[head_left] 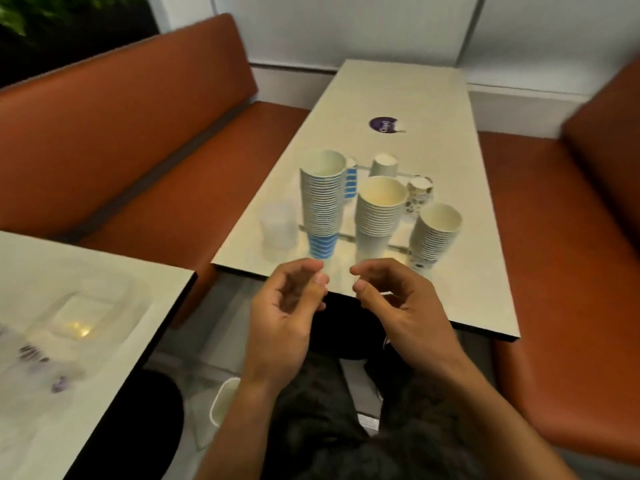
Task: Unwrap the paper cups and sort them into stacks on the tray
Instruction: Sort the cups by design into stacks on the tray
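- Plainly, these are thin paper cups: light, stiff at the rolled rim and easily dented along the wall. Nested, they will probably cling to one another. A stack is best taken round its lower half with a gentle, encircling hold, not a squeeze.
- The blue-striped stack [320, 206] stands tallest, at the left of the tray [347, 238]. Tall and light as it is, a nudge near its top would likely tip it.
- The plain white stack [379, 216] stands in the middle and the patterned stack [434, 233] on the right. All three are mouth-up and apart from each other.
- Behind them are shorter lots: a blue-striped cup [350, 181], an upturned white cup [383, 165] and a patterned cup [419, 194].
- The tray looks glossy and mirror-like with a thin rim, a smooth face on which light cups may slide.
- Just left of the tray on the desk [467, 278] stands a translucent sleeve [278, 226]. It is too blurred to tell whether it is soft film or clear cups.
- The left hand [291, 306] and right hand [398, 299] hover at the desk's near edge, touching no cup.
- Their fingers [304, 266] are loosely curled, thumbs near forefingers, and nothing shows in either grasp.
- The desk is pale, flat laminate with a dark edge.
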